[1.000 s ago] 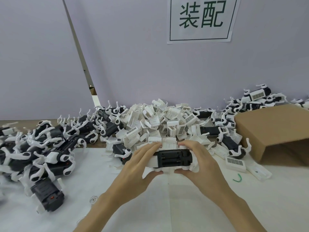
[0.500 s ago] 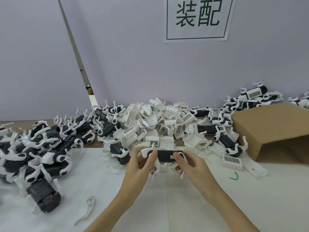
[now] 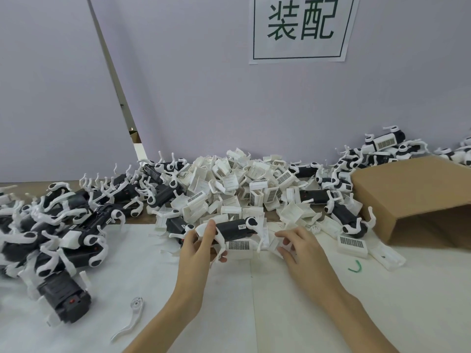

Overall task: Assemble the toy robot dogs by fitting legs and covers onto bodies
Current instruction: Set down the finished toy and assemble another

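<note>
My left hand (image 3: 201, 244) grips one end of a black toy dog body (image 3: 233, 228) with white legs, holding it level just above the white sheet. A white cover with a barcode (image 3: 239, 247) sits right under it. My right hand (image 3: 299, 244) hovers to the right of the body with fingers loosely spread, holding nothing. Behind them lies a heap of white covers (image 3: 237, 184). A pile of legged dog bodies (image 3: 63, 225) fills the left side. One loose white leg (image 3: 131, 318) lies on the sheet near my left forearm.
An open cardboard box (image 3: 413, 194) lies on its side at the right, with more dogs (image 3: 382, 146) behind it. A small green wire piece (image 3: 355, 267) lies on the white sheet (image 3: 254, 301). A grey wall with a printed sign (image 3: 300, 29) stands behind the table.
My right hand has let go of the dog body and moved off to the right. The left hand alone holds the body, now turned on its side with legs showing.
</note>
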{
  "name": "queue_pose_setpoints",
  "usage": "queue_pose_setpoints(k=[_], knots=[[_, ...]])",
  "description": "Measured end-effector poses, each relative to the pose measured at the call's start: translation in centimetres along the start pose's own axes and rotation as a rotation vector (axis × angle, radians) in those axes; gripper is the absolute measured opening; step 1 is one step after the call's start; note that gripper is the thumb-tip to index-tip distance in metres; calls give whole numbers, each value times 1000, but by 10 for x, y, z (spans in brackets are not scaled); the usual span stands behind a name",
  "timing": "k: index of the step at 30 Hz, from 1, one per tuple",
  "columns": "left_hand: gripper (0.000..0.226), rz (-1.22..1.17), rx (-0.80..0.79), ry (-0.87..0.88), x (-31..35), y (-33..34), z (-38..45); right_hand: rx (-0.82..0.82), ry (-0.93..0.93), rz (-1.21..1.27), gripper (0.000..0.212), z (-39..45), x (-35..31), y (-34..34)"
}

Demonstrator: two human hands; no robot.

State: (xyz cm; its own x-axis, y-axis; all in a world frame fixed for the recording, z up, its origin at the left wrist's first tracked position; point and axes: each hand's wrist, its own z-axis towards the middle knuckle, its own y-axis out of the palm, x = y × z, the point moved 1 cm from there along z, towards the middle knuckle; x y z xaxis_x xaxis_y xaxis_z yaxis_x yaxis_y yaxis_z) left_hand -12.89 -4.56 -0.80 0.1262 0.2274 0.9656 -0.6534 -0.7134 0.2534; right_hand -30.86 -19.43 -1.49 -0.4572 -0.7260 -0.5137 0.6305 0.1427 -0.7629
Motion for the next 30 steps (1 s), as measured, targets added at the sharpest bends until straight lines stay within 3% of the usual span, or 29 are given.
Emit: queue_pose_setpoints(k=[6,9,12,16,21,30], knots=[[62,-36,-2,17,3,1,-4,-4,43,-8,46,-1,-1,2],[58,-38,-7,13,3,1,-5,15,50,-66,28,-2,1,2],[58,-42,-14,24,4,1,-6,149,-2,-34,12,-3,0,-1],[56,-36,-28,38,4,1,-7,270,24,187,15,-2,-2,-5],[45,-20,-49,63,2,1,-8,265,124,541,9,-3,-8,-3],[43,77,-133,135,1,4,-13,216,207,908,27,-1,-16,-6]])
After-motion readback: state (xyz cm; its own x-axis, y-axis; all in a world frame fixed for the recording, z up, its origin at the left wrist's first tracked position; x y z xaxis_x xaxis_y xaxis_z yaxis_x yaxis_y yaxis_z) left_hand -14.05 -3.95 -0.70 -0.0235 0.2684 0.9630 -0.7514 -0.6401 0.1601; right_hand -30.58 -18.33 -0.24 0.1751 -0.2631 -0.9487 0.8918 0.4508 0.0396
